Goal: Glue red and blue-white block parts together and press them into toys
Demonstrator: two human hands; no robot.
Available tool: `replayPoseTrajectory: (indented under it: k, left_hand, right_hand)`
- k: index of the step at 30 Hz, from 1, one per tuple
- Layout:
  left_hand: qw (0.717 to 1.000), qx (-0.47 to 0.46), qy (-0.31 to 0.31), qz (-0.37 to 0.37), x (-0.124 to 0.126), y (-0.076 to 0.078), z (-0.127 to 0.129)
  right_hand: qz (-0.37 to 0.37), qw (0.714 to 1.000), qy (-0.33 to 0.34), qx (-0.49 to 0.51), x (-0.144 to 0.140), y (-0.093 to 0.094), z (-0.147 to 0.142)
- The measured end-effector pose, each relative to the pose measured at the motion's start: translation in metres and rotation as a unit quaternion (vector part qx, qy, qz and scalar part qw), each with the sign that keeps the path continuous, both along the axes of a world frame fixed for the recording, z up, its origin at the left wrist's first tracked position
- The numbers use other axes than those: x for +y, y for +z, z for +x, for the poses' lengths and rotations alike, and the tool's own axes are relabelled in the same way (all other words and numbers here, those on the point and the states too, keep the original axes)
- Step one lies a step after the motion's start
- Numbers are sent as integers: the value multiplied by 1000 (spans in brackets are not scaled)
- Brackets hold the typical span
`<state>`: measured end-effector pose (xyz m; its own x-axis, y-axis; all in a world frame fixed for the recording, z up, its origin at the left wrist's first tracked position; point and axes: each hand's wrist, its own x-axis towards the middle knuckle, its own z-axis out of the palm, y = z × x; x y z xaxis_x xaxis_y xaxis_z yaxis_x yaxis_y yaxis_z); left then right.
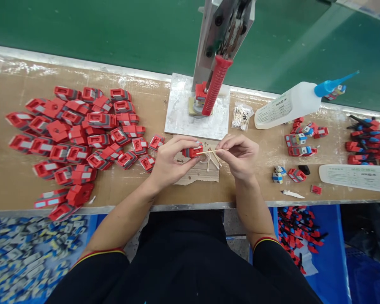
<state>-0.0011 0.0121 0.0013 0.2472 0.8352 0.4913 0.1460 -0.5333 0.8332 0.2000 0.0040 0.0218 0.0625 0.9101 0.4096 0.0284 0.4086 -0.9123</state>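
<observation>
My left hand [172, 161] pinches a small red plastic part [191, 151] with grey areas between thumb and fingers. In my right hand [239, 154] is a thin cotton swab [213, 151], held level between thumb and fingertips. Its far end meets or nearly touches the red part's right side; the exact contact is too small to tell. Below both hands lies a torn piece of cardboard [196, 175] with several loose swabs [214, 162] on it. A bag of cotton swabs [241, 116] rests behind my right hand.
Many red parts [77, 135] are heaped at the left. A hand press with a red lever [218, 84] stands on a metal plate [180, 109] ahead. At right are a glue bottle [288, 105], another bottle [357, 177], a blade [293, 194] and assembled pieces [369, 141]. Blue bins [332, 253] sit below the table.
</observation>
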Motion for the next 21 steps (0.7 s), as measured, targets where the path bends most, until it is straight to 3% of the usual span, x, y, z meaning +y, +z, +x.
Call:
replayPoseTrajectory:
  k: [8,21]
  left_hand:
    - [1000,15,1,-4,0,1,-1]
    - [1000,11,7,-7,0,0,-3]
  right_hand:
    - [-42,999,17,-8,-2,-1,-3]
    - [-19,999,10,-32,0,0,0]
